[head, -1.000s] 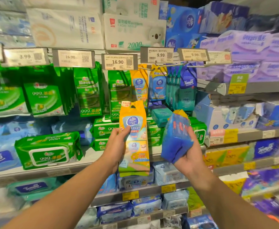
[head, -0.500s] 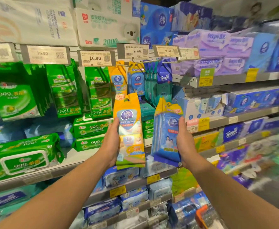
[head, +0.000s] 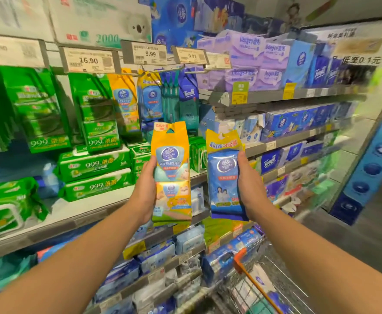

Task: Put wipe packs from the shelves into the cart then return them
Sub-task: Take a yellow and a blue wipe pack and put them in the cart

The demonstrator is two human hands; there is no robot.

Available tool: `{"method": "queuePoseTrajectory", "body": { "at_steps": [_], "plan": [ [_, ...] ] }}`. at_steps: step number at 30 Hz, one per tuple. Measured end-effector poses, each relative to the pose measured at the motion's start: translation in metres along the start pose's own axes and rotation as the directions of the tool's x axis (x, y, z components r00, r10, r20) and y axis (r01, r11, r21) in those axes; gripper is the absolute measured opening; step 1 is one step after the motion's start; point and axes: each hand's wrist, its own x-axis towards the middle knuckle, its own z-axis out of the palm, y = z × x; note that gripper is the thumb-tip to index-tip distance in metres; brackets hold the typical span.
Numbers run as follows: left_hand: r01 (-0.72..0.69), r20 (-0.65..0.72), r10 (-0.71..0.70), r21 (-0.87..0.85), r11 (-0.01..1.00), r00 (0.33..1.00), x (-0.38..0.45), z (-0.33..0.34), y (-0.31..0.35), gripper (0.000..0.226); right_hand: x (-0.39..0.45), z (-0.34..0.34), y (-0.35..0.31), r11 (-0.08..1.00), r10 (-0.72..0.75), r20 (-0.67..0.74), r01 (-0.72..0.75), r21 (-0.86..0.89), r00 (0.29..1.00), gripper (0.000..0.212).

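From your head view, your left hand (head: 148, 189) grips the yellow wipe pack (head: 171, 175) and your right hand (head: 251, 189) the blue wipe pack (head: 225, 177), both upright, labels readable, cart (head: 253, 277) below your right grip.

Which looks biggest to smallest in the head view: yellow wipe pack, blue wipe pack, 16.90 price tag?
1-2. yellow wipe pack in the left hand and blue wipe pack in the right hand: near alike, not ranked.
3. 16.90 price tag, smallest, though farther away.
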Motion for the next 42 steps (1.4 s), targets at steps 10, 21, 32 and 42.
{"method": "queuePoseTrajectory", "body": {
  "at_steps": [10,21,32,42],
  "plan": [
    [0.197,0.216,-0.188,-0.018,0.98,0.958,0.006,0.086,-0.056,0.055,-0.015,-0.114,0.043,0.985,0.11,-0.279,-0.142,-0.097,0.954,0.095],
    [0.391,0.461,-0.383,0.083,0.917,0.8,0.019,0.248,-0.173,0.07,-0.04,-0.289,0.095,0.961,0.19,-0.619,-0.272,-0.039,0.762,0.096],
    [0.517,0.363,-0.621,0.349,0.782,0.694,0.063,0.349,-0.36,0.058,-0.045,-0.428,0.219,0.911,0.393,-0.62,-0.376,0.166,0.679,0.065],
    [0.612,0.2,-0.778,0.514,0.601,0.596,0.101,0.311,-0.486,0.059,-0.047,-0.448,0.359,0.792,0.603,-0.539,-0.519,0.321,0.588,0.067]
  ]
}}
